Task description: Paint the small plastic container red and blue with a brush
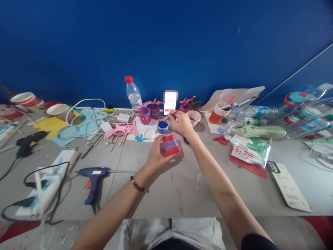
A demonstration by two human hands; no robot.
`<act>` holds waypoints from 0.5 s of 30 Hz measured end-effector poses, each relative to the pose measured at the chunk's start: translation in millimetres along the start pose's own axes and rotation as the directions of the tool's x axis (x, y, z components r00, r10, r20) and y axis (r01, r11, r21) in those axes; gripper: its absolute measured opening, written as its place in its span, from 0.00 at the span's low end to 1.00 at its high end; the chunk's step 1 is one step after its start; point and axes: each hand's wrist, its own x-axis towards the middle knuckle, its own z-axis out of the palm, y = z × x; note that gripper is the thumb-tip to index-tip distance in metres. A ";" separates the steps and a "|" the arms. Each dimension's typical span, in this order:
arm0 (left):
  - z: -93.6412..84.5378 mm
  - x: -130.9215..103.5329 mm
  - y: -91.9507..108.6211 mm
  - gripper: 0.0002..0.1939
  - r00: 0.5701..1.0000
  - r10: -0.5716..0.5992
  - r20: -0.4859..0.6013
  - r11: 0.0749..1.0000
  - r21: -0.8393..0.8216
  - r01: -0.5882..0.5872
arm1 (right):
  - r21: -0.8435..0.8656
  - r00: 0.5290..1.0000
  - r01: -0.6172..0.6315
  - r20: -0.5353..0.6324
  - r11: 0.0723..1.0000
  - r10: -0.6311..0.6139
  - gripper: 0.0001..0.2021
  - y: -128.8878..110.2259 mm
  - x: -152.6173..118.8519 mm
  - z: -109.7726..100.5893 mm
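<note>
My left hand (155, 154) grips a small red piece with a purple band (170, 144) above the grey table. My right hand (182, 122) is closed on a red paintbrush (185, 103), its tip down at an open jar of blue paint (162, 126). A round white lid (149, 134) lies left of the jar. Just right of my right hand stands a paper cup (195, 117) with dark liquid. Behind the jar are red and purple painted cups (144, 115) with pink paper shapes on top, and a lit phone (170, 101).
A blue glue gun (95, 180) and a power strip (49, 180) lie at the left. A water bottle (133, 93) stands behind. Plastic bottles (262, 131), stacked red cups (218, 114) and another phone (288, 187) are on the right.
</note>
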 end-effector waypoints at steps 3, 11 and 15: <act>-0.1 -0.1 -0.4 0.40 1.000 -0.008 -0.003 1.000 -0.004 0.008 | -0.084 0.998 -0.042 0.046 0.996 0.046 0.13 -1.2 -0.2 0.8; -0.5 -0.1 -1.4 0.40 1.000 -0.005 -0.007 1.000 0.017 0.005 | 0.002 0.999 -0.040 0.026 0.999 0.040 0.13 -1.8 0.6 -0.7; -0.3 0.0 -2.2 0.40 1.000 0.013 -0.010 1.000 0.020 -0.013 | 0.023 1.000 -0.016 -0.008 1.000 0.016 0.12 3.4 1.1 4.1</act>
